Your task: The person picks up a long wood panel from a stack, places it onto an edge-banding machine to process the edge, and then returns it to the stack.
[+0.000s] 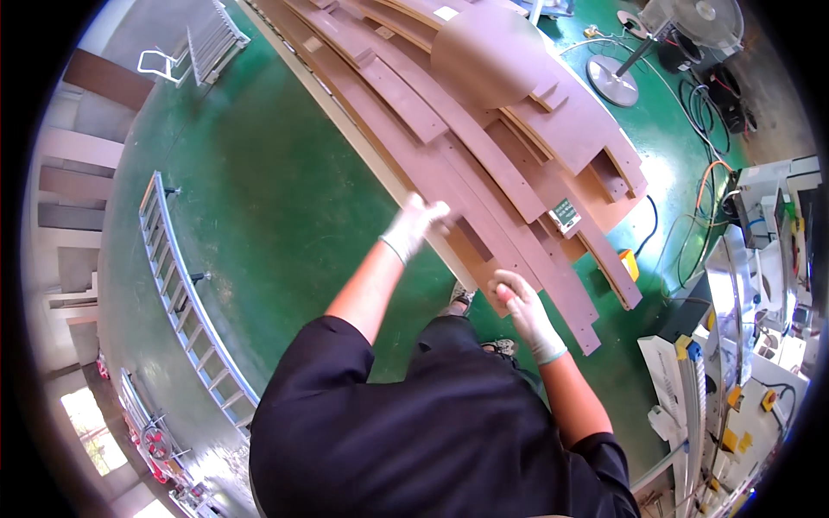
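Observation:
Long brown boards (432,177) lie stacked and overlapping in front of me, running from the far left toward the near right. My left hand (413,226), in a white glove, is over the left edge of the stack. Its fingers are smeared by motion. My right hand (522,312), gloved too, is at the near end of the boards with its fingers curled in. What it holds, if anything, is hidden. A small dark green and white card (565,216) lies on the boards to the right. A blurred patch covers part of the far boards.
A metal ladder (186,298) lies on the green floor (259,216) to the left, with a white-handled cart (207,56) farther back. A pedestal fan (613,79) and loose cables (704,112) are at the far right. Machine equipment (743,345) stands at the near right.

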A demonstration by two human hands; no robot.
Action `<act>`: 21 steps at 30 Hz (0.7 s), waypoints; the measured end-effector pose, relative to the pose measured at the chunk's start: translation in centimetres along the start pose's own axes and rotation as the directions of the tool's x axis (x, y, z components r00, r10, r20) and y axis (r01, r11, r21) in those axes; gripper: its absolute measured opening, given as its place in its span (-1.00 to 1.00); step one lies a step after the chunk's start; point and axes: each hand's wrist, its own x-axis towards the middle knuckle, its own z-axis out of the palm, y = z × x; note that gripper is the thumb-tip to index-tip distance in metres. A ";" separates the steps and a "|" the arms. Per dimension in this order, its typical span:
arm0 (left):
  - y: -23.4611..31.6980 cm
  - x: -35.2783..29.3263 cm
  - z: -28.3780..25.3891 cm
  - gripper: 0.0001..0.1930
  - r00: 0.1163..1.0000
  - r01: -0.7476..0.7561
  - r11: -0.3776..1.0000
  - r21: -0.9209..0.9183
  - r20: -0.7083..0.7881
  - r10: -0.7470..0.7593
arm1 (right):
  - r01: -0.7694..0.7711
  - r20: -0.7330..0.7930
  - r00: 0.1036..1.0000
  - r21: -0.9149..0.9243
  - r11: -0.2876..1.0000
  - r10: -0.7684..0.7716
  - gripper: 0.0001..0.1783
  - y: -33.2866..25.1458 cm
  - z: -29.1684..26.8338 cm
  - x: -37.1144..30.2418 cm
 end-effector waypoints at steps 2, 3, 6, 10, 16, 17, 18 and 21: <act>-3.9 -3.6 2.3 -0.67 0.977 0.094 0.982 0.162 0.174 -0.123 | -0.059 -0.003 0.998 0.093 0.994 0.060 -0.39 2.6 0.4 1.7; -2.7 -7.2 5.1 -0.61 0.960 0.109 0.970 0.216 0.232 -0.159 | -0.036 -0.116 0.992 0.056 0.998 0.042 -0.36 2.9 0.7 1.8; -6.8 -12.7 9.9 -0.60 0.862 0.291 0.944 -0.159 0.471 -0.187 | -0.016 -0.325 0.945 -0.095 0.995 -0.015 -0.40 6.6 0.0 0.1; -7.8 -15.2 12.6 -0.61 0.789 0.416 0.909 -0.003 0.498 -0.360 | -0.042 -0.328 0.942 0.103 0.994 0.074 -0.54 7.7 -2.9 -5.1; -4.6 -10.0 10.3 -0.49 0.966 0.258 0.743 -0.618 0.145 -0.215 | -0.079 -0.363 0.924 0.133 0.988 0.123 -0.48 7.2 -8.0 -17.2; -5.8 -5.9 7.8 -0.50 0.975 0.201 0.723 -0.661 0.063 -0.214 | -0.080 -0.359 0.923 0.164 0.983 0.135 -0.44 8.3 -9.3 -20.0; -5.3 -2.9 6.0 -0.53 0.977 0.090 0.737 -0.669 -0.082 -0.195 | -0.081 -0.362 0.920 0.194 0.978 0.148 -0.40 9.4 -10.6 -22.9; -2.7 0.6 1.9 -0.58 0.991 -0.039 0.715 -0.698 -0.119 -0.062 | -0.134 -0.426 0.881 0.190 0.973 0.204 -0.40 11.8 -14.7 -31.6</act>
